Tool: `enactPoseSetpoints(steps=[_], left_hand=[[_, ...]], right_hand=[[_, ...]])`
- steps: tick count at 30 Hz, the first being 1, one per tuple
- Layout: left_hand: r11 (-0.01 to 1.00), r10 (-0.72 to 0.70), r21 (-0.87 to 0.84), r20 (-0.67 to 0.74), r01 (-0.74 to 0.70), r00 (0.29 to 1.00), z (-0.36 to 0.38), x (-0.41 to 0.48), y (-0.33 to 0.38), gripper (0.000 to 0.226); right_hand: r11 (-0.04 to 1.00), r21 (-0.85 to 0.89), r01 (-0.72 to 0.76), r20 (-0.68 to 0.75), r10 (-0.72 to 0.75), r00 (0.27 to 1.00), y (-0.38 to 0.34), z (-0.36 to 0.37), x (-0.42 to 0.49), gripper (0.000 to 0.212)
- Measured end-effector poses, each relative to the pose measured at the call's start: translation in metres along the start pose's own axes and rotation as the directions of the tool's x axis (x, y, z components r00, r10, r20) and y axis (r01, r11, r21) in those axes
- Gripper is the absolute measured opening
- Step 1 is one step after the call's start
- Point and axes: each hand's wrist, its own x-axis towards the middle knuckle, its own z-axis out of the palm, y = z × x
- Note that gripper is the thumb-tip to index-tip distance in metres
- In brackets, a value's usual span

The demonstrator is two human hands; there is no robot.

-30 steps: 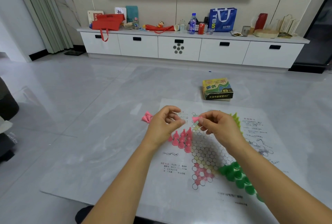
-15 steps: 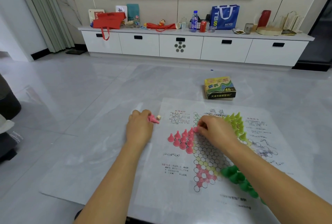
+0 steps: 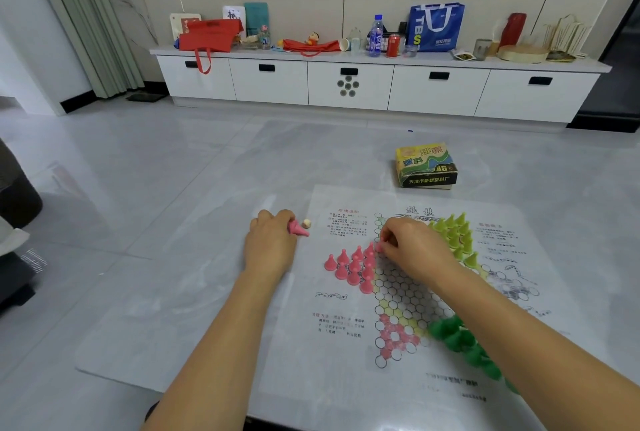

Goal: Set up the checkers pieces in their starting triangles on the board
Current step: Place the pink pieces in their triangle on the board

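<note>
From the head camera, looking down, my right hand (image 3: 412, 250) is low over the printed paper star board (image 3: 405, 295), its fingertips pinching a single pink cone (image 3: 379, 247) at the inner edge of the left-hand triangle. That cone is touching the standing group of pink plastic cone pieces (image 3: 353, 266) that fills most of that triangle. My left hand (image 3: 272, 245) rests on the pale grey marbled surface (image 3: 173, 309) just off the board's left edge, fingers curled round a few spare pink cones (image 3: 298, 228) whose ends stick out towards a small cream bead (image 3: 306, 223) lying beside them. The pale green cone pieces (image 3: 453, 233) stand in the far right triangle and the dark green cone pieces (image 3: 460, 340) in the near right one, partly behind my forearm. The yellow-and-green cardboard game box (image 3: 426, 166) sits beyond the board. I judge I am mid-way through filling the pink triangle. Next, I should seat this cone upright on its circle without knocking its neighbours, then draw another from my left hand.
</note>
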Motion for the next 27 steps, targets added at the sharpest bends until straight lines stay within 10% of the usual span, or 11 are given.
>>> enactPoseSetpoints(steps=[21,27], left_hand=[[1.0,0.024,-0.017,-0.04,-0.025,0.999,0.004,0.005,-0.007,0.015],[0.873,-0.069,-0.481,0.028,0.074,0.997,-0.002,0.003,0.003,0.013]], right_hand=[[0.98,0.194,-0.037,-0.01,0.04,0.999,0.005,0.004,-0.001,0.009],[0.967,0.251,-0.043,-0.019,0.049,0.999,0.005,0.001,-0.006,0.019]])
